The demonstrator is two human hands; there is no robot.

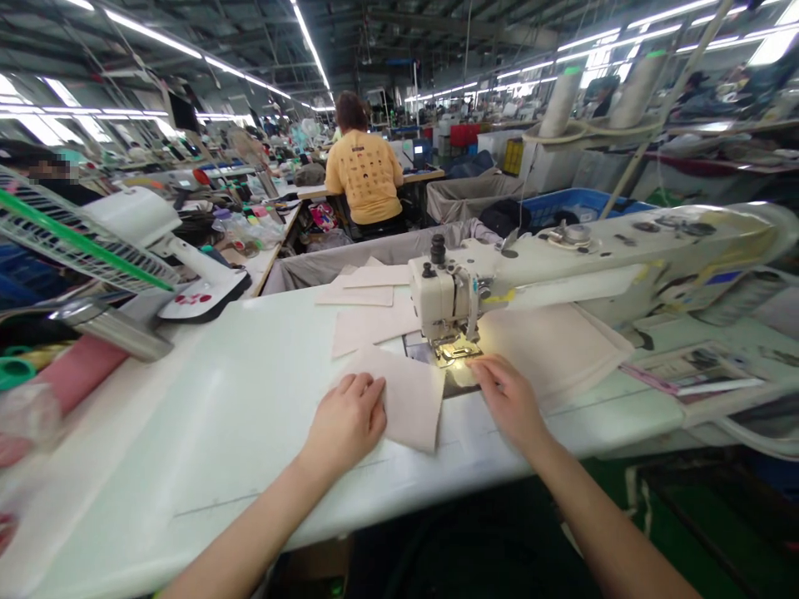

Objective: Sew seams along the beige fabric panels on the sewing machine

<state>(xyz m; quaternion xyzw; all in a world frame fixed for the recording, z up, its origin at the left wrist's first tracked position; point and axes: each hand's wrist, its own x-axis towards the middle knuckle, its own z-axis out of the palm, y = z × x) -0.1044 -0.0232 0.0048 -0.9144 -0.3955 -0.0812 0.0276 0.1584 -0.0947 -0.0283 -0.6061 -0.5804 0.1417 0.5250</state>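
Observation:
My left hand (350, 416) is closed at the left edge of a beige fabric piece (415, 399), which lies flat just in front of the sewing machine (437, 299). Beside the lit needle plate (459, 353), my right hand (507, 398) has its thumb and fingers pinched together; what they hold, if anything, is too small to tell. More beige pieces (368, 324) lie behind and left of the machine head. A larger beige cloth (549, 349) rests under the machine arm, right of the needle.
A white fan (205, 291) and a steel flask (112, 329) stand at the left. Thread cones (560, 104) rise behind the machine. A phone-like object in a tray (705, 370) lies at the right. A person in a yellow shirt (364, 179) sits ahead, beyond a cloth-lined bin (349, 256).

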